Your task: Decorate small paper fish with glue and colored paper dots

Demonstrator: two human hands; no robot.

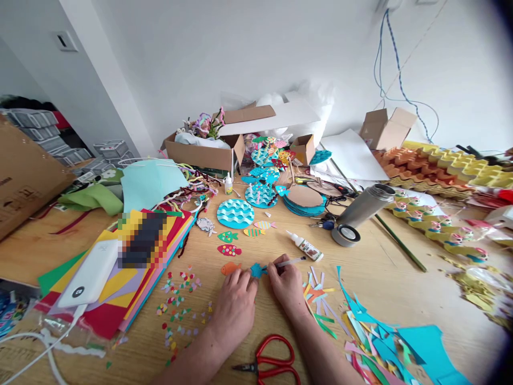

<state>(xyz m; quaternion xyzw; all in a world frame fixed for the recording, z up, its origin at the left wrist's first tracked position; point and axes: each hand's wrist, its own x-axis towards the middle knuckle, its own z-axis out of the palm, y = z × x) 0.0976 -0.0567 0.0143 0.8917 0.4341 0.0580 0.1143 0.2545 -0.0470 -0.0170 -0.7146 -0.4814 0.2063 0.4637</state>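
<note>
A small blue paper fish [256, 269] lies on the table between my hands. The fingers of my left hand [237, 299] are curled and pressed down at its left edge, partly hiding it. My right hand [286, 283] is closed round a slim pen [292, 261], whose tip is at the fish's right end; the pen's other end points right. An orange paper fish [230, 268] lies just beyond my left fingers. Red-handled scissors [276, 357] rest between my forearms, near the table's front edge.
Decorated paper fish [230, 250] and a wavy blue disc [235, 214] lie ahead. A glue bottle [306, 247], steel flask [365, 206] and its lid [346, 235] stand beyond my right hand. Confetti bits [180, 307] lie left, paper scraps [372, 331] right, coloured sheets [136, 299] far left.
</note>
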